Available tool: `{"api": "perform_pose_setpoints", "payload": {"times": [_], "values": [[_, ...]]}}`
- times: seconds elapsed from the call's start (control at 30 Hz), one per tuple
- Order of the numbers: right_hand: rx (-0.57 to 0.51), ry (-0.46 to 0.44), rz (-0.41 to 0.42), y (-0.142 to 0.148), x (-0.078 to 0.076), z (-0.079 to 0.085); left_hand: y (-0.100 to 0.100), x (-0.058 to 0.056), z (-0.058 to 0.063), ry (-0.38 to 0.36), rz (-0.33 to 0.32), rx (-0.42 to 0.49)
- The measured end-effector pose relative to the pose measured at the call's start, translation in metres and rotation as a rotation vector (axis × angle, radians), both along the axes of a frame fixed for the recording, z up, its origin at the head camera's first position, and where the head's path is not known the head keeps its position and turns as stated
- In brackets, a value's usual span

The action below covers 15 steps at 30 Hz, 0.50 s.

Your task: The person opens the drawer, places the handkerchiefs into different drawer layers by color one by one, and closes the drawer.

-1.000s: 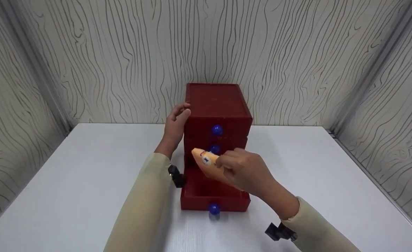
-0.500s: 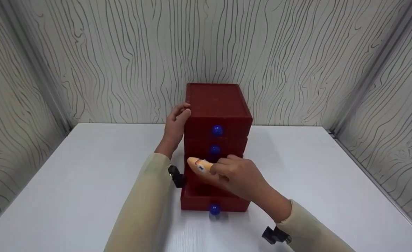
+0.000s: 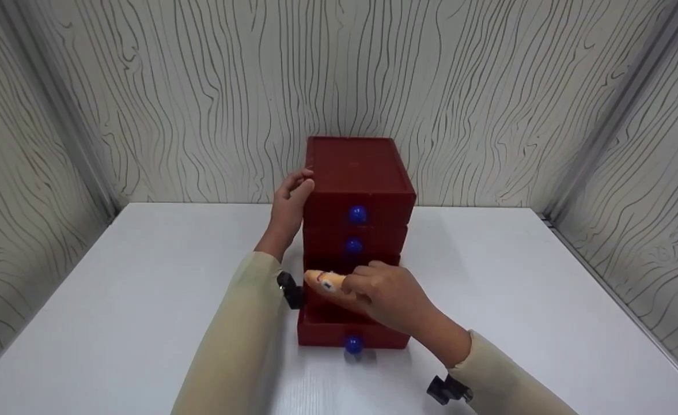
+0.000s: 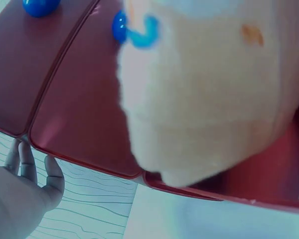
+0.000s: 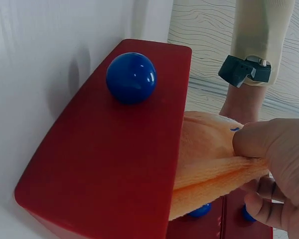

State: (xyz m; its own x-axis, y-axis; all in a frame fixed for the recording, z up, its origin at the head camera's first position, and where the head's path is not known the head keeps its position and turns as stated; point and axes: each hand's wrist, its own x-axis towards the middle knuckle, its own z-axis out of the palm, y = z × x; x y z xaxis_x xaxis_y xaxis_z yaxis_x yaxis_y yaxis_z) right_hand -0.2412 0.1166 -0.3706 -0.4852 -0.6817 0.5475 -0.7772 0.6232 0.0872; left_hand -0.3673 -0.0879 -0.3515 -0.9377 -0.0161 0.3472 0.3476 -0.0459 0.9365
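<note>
A small red drawer cabinet [image 3: 356,167] with blue knobs stands on the white table, its bottom drawer [image 3: 353,335] pulled out. My left hand [image 3: 288,210] rests against the cabinet's upper left side, fingers loosely bent along the edge. Over the pulled-out drawer, my right hand [image 3: 389,297] pinches a soft orange folded towel [image 3: 322,281] bearing a white round patch. Thumb and fingers hold its layered edge in the right wrist view, where the towel [image 5: 209,149] lies partly behind the drawer front [image 5: 104,154]. Close up, the towel [image 4: 204,99] hides much of the left wrist view.
Two upper drawers with blue knobs [image 3: 358,214] are closed above the pulled-out one. White table surface [image 3: 488,276] surrounds the cabinet. Behind it rises a wood-grain patterned wall [image 3: 229,86], with similar panels at both sides.
My right hand has moved down and slightly left, lowering the towel from in front of the middle knob toward the pulled-out drawer. The left hand and the cabinet stay in place.
</note>
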Motion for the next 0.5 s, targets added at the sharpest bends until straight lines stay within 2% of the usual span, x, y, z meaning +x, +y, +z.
{"api": "perform_pose_setpoints", "payload": {"times": [0.5], "values": [[0.019,-0.056,-0.051,-0.0042,-0.0072,-0.0101,0.0,0.0025,0.0012,0.012,-0.009,0.01]]}}
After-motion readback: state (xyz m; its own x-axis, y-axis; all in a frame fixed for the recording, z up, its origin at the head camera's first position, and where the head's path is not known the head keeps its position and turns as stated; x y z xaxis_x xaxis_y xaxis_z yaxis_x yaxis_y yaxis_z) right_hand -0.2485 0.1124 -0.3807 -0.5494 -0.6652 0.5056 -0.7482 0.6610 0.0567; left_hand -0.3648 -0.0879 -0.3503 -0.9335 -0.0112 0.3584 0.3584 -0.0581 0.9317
